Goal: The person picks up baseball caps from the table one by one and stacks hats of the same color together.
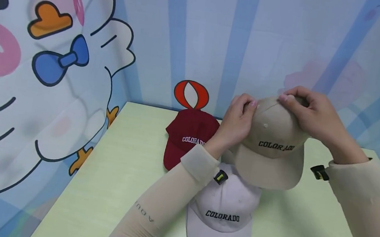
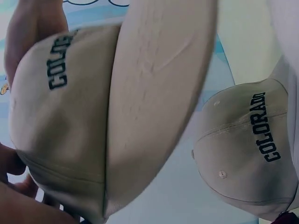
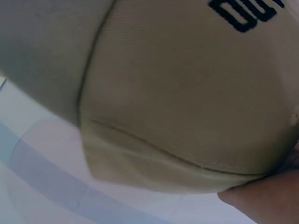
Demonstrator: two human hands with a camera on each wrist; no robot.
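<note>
Both hands hold a khaki baseball cap (image 1: 273,123) up by its crown, brim downward, over the right half of the table. My left hand (image 1: 236,119) pinches the crown's left side, and my right hand (image 1: 315,112) grips the top right with thumb and fingers. Black COLORADO lettering faces me. In the left wrist view the khaki cap (image 2: 70,126) shows its brim, with left-hand fingers at the lower left. The right wrist view is mostly filled by its crown (image 3: 187,93). Below it lies a pale lilac-white COLORADO cap (image 1: 227,195), its brim toward me.
A dark red COLORADO cap (image 1: 192,128) sits behind my left forearm, partly covered by it. The pale green table (image 1: 116,157) stretches out on both sides of the caps. Behind stands a blue-striped cloth backdrop (image 1: 205,39) with a large cartoon bird at left.
</note>
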